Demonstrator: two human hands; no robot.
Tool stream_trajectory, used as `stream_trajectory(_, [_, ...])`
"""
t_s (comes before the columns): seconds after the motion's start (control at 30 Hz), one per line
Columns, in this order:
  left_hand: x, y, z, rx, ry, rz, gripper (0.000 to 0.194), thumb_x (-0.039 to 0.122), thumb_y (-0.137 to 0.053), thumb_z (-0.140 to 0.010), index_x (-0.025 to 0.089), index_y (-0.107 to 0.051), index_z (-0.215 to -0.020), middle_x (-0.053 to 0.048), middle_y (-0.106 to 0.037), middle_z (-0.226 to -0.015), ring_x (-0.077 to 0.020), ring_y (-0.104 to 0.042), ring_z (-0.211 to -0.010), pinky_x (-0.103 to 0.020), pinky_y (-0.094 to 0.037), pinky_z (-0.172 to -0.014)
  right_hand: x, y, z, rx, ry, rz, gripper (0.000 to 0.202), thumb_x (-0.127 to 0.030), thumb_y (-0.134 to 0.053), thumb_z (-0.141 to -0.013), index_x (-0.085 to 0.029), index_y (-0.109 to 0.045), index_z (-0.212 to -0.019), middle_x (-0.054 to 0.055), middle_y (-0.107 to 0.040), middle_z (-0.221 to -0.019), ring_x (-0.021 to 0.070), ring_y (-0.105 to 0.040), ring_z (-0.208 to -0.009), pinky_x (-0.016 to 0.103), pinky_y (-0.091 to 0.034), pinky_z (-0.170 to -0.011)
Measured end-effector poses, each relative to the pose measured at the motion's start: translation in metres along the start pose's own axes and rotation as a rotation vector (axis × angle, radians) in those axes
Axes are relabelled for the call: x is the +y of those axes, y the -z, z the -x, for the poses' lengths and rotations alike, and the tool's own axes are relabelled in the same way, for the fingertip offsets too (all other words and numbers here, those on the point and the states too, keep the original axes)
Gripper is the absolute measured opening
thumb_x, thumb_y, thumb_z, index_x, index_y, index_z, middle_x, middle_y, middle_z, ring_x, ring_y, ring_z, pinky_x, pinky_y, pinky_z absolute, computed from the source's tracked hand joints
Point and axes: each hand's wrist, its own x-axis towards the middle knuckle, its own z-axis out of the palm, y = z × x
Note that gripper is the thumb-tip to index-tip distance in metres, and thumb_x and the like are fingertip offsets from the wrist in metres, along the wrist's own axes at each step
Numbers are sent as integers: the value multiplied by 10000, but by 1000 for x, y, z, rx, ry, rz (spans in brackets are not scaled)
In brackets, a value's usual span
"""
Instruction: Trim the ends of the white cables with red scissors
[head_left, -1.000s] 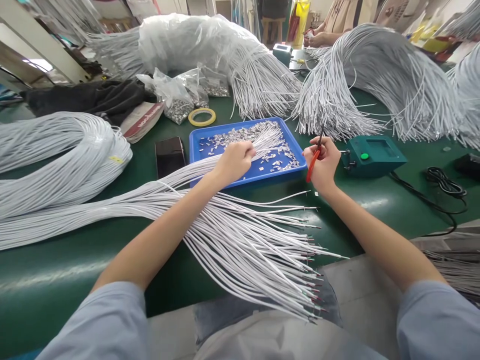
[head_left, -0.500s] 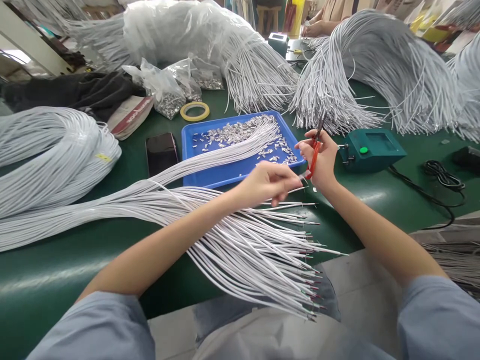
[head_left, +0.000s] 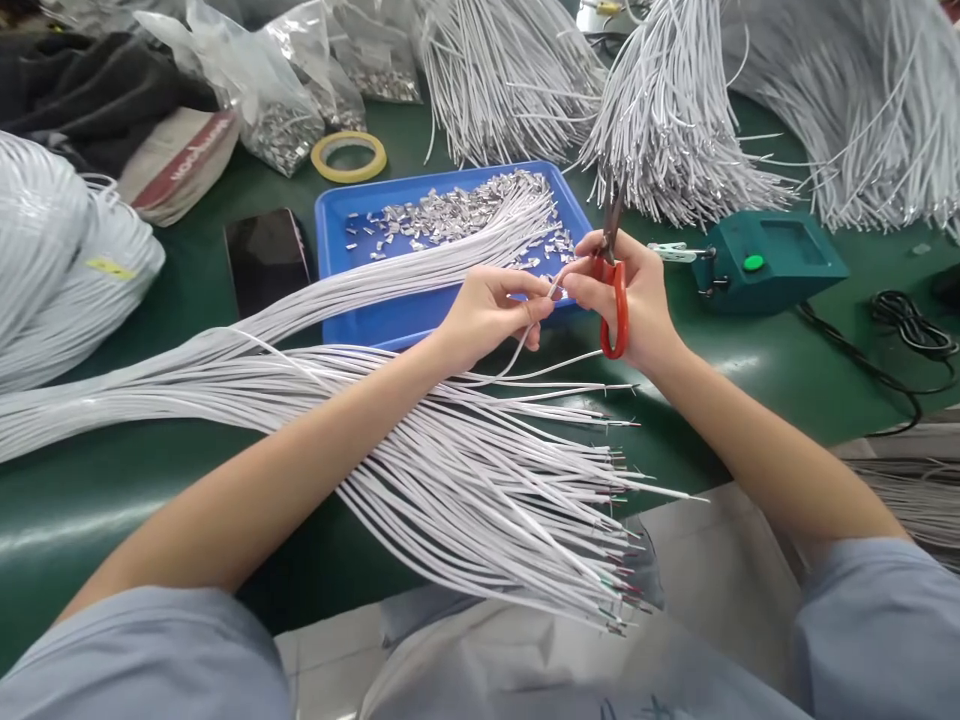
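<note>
Between thumb and fingers of my left hand (head_left: 495, 312) is one white cable (head_left: 519, 350), its end raised toward my other hand. My right hand (head_left: 630, 290) keeps red-handled scissors (head_left: 618, 310) hooked in its fingers, blades pointing away from me. Its thumb and forefinger pinch close to the tip of the same cable; the tip itself is mostly hidden by the fingers. Below my hands a fan of white cables (head_left: 450, 470) lies across the table, with thin coloured wires showing at the ends. A second bunch of cables (head_left: 390, 275) rests its ends in a blue tray (head_left: 360, 325) among small metal clips (head_left: 450, 215).
A green device (head_left: 780, 262) with a green button stands to the right, its black cord (head_left: 862, 360) trailing. Large cable bundles (head_left: 675, 130) lie behind. At left are a phone (head_left: 266, 262), yellow tape (head_left: 349, 157), bags of metal parts (head_left: 277, 125) and a coiled cable bundle (head_left: 67, 270).
My hands have come together over the tray's near edge, and both fingertips now meet at one cable. The scissors have turned more upright in my right hand. The view has tilted downward.
</note>
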Motion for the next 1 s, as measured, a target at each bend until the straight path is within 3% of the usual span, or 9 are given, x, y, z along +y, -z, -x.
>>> stream_trajectory(0.3, [-1, 0, -2, 9, -101, -91, 320, 373, -844, -624, 115, -661, -673, 25, -604, -576, -64, -578, -408, -174, -487, -403, -7, -2, 1, 20, -91, 18, 379, -517, -741, -696, -262, -502, -844, -39, -666, -707, 147, -669, -679, 334, -566, -708])
stream_trajectory(0.53, [-2, 0, -1, 23, -88, -127, 261, 296, -834, -630, 117, -648, -669, 30, -597, -555, -70, -575, -409, -180, -488, -404, -3, -1, 2, 22, 13, -47, 317, -396, -783, -666, -247, -564, -839, -58, -670, -668, 140, -675, -659, 316, -569, -692])
stream_trajectory(0.7, [-1, 1, -1, -25, -82, -84, 168, 248, -781, -695, 125, -667, -695, 30, -601, -577, -86, -601, -419, -192, -501, -411, -2, -1, 1, 22, 8, 10, 283, -416, -764, -710, -275, -560, -847, -50, -678, -697, 150, -685, -670, 332, -575, -712])
stream_trajectory(1.0, [0, 0, 0, -76, -56, -103, 262, 365, -765, -733, 131, -655, -686, 14, -614, -584, -81, -600, -435, -172, -495, -419, 4, 1, 2, -26, 44, 67, 271, -464, -717, -767, -301, -567, -923, -28, -699, -759, 173, -704, -754, 356, -593, -746])
